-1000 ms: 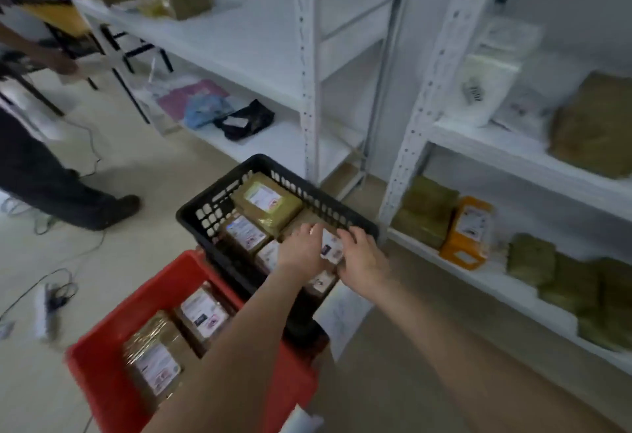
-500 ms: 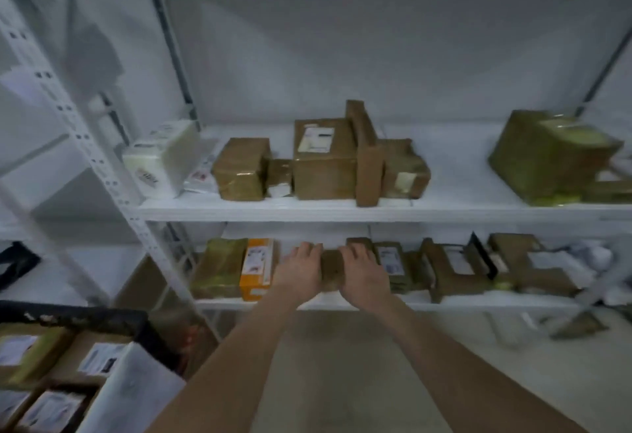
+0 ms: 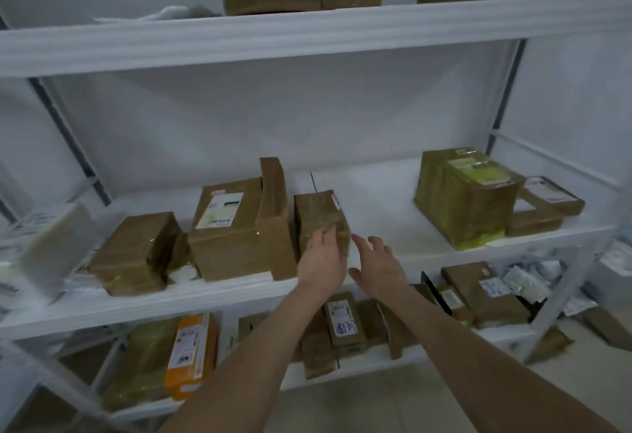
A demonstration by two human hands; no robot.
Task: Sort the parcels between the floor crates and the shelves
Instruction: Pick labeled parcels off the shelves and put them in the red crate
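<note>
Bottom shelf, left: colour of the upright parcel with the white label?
The parcel is orange with a white label; the head view shows it best.

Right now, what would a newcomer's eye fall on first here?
The left hand touches a small brown taped cardboard parcel standing upright on the white middle shelf, and the right hand hovers open beside it. Next comes the big yellow-green wrapped box at that shelf's right end.
</note>
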